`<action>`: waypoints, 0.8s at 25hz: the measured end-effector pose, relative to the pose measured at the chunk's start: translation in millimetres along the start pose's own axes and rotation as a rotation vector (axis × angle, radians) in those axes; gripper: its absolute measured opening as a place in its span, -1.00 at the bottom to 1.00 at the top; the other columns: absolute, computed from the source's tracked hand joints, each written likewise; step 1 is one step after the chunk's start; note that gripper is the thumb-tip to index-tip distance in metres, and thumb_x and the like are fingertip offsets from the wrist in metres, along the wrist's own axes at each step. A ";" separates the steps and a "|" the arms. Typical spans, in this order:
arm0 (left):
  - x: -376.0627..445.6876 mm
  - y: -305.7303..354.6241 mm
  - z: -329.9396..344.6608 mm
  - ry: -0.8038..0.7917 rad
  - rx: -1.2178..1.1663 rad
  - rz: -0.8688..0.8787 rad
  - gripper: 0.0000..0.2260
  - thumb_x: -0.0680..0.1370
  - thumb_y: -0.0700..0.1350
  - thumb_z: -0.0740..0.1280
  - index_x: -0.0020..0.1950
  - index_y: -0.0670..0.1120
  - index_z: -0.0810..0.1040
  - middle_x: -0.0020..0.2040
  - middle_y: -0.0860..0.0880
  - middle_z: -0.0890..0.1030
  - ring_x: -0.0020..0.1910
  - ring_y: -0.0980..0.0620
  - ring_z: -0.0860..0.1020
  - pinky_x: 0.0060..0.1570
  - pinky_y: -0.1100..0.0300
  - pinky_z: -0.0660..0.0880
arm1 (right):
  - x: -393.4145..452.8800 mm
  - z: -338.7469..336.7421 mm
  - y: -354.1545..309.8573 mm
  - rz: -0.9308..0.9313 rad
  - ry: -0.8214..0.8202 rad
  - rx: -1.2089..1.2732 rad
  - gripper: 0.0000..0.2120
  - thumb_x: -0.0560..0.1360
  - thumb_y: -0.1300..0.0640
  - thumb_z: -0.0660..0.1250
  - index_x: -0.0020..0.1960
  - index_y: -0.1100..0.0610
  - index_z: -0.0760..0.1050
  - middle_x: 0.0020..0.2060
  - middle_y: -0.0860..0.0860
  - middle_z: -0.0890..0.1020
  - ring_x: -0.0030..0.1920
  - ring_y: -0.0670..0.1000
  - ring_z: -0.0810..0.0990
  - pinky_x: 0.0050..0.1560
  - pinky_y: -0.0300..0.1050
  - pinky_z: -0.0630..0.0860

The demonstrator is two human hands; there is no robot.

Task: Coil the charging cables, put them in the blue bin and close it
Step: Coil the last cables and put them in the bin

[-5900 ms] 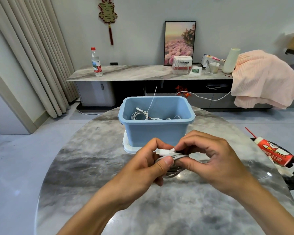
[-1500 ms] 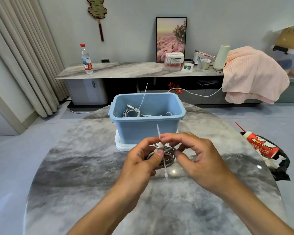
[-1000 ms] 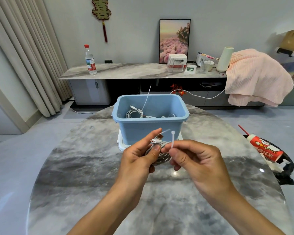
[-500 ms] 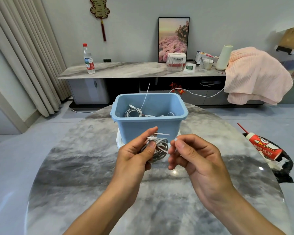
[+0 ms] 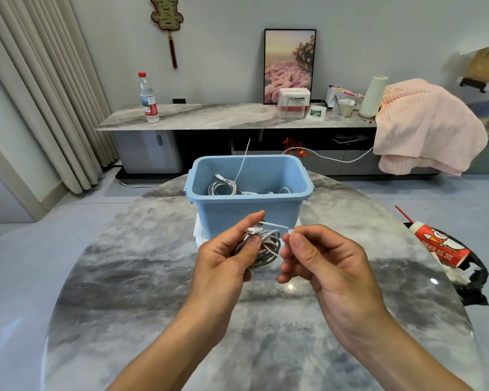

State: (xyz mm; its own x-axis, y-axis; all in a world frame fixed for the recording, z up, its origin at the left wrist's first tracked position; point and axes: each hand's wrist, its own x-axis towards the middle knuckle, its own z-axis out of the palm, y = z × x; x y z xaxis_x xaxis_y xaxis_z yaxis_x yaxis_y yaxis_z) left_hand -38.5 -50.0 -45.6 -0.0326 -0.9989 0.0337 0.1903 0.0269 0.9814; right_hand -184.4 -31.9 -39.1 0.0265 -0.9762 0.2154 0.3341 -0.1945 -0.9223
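Left hand point(image 5: 223, 255) grips a coiled grey-white charging cable point(image 5: 266, 246), thumb pressed over the bundle and fingers curled behind it; the coil hangs above the table, just in front of the blue bin. A USB-C plug point(image 5: 251, 230) pokes out at the top of the coil beside the thumb. A thin white cable tie point(image 5: 274, 224) runs from the coil across to the right hand point(image 5: 322, 261), which pinches the tie's far end between thumb and forefinger, the other fingers loosely curled. The two hands sit close, apart by a small gap bridged by the tie.

Blue bin point(image 5: 249, 196) stands open, directly behind the hands. Inside it lie more white cables point(image 5: 222, 187), one of them in a loose coil against the bin's left side, with a thin white tie tail point(image 5: 243, 159) sticking up past the rim. Under the bin, a white lid point(image 5: 199, 235) shows at the bin's lower left corner; the bin rests on it.

All of this sits on a round grey marble table point(image 5: 153, 277). Well to the right of the bin, at the table's edge, a red-and-white carton with a red straw point(image 5: 438, 244) lies tilted on a crumpled black bag point(image 5: 472, 280).

Behind the bin, across the floor, a long marble-topped cabinet point(image 5: 209, 115) runs along the wall. On it, left of the bin's line, stands a water bottle with a red cap point(image 5: 148, 98); right of that line, a framed flower picture point(image 5: 290, 64) leans on the wall, with a white box point(image 5: 293, 103) in front of it. A pink blanket point(image 5: 426, 128) drapes over the cabinet's right end. Beige curtains point(image 5: 48, 88) hang far left of the bin.
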 end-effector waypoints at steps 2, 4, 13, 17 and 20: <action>-0.4 0.2 -0.1 -0.008 0.006 0.004 -0.67 0.58 -0.25 0.32 0.13 0.17 0.67 -0.14 0.05 0.67 -0.19 0.00 0.44 -0.23 0.10 0.32 | 0.3 0.0 0.8 -0.006 -0.001 -0.005 -0.77 0.36 0.02 0.47 -0.14 0.19 0.66 -0.31 0.11 0.61 -0.36 0.03 0.55 -0.32 -0.10 0.56; -0.6 0.2 -0.1 -0.014 0.014 0.008 -0.68 0.58 -0.25 0.32 0.13 0.16 0.67 -0.18 0.07 0.65 -0.23 0.06 0.43 -0.23 0.10 0.32 | 0.7 0.0 0.9 -0.004 0.010 -0.010 -0.82 0.37 0.06 0.44 -0.16 0.17 0.66 -0.32 0.10 0.61 -0.37 0.02 0.54 -0.33 -0.10 0.56; -1.4 -0.5 1.0 -0.034 0.024 0.013 -0.68 0.58 -0.25 0.32 0.13 0.16 0.67 -0.23 0.03 0.62 -0.29 0.11 0.42 -0.23 0.13 0.30 | 2.0 -2.2 2.2 0.000 -0.011 -0.015 -0.69 0.33 -0.07 0.51 -0.12 0.18 0.66 -0.31 0.09 0.61 -0.40 0.04 0.54 -0.33 -0.10 0.57; -1.9 0.0 1.3 -0.044 0.033 0.015 -0.68 0.58 -0.24 0.31 0.13 0.16 0.67 -0.23 0.03 0.61 -0.28 0.11 0.44 -0.22 0.12 0.30 | 1.5 -2.9 1.8 0.006 -0.017 -0.009 -0.69 0.33 -0.06 0.50 -0.12 0.18 0.66 -0.31 0.10 0.61 -0.40 0.03 0.53 -0.33 -0.10 0.57; -1.9 0.0 0.5 -0.042 0.009 0.007 -0.68 0.58 -0.25 0.31 0.13 0.15 0.67 -0.16 -0.02 0.63 -0.21 0.04 0.45 -0.21 0.10 0.30 | 0.6 -3.9 1.9 0.006 -0.036 -0.003 -0.69 0.34 -0.05 0.51 -0.11 0.20 0.66 -0.30 0.11 0.61 -0.38 0.04 0.55 -0.32 -0.09 0.58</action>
State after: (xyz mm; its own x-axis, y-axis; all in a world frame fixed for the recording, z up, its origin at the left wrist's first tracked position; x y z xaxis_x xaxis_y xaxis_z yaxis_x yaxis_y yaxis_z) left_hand -38.9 -48.0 -45.5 -0.0723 -0.9962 0.0480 0.1816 0.0341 0.9828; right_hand -187.4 -33.2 -42.0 0.0621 -0.9734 0.2207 0.3308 -0.1886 -0.9247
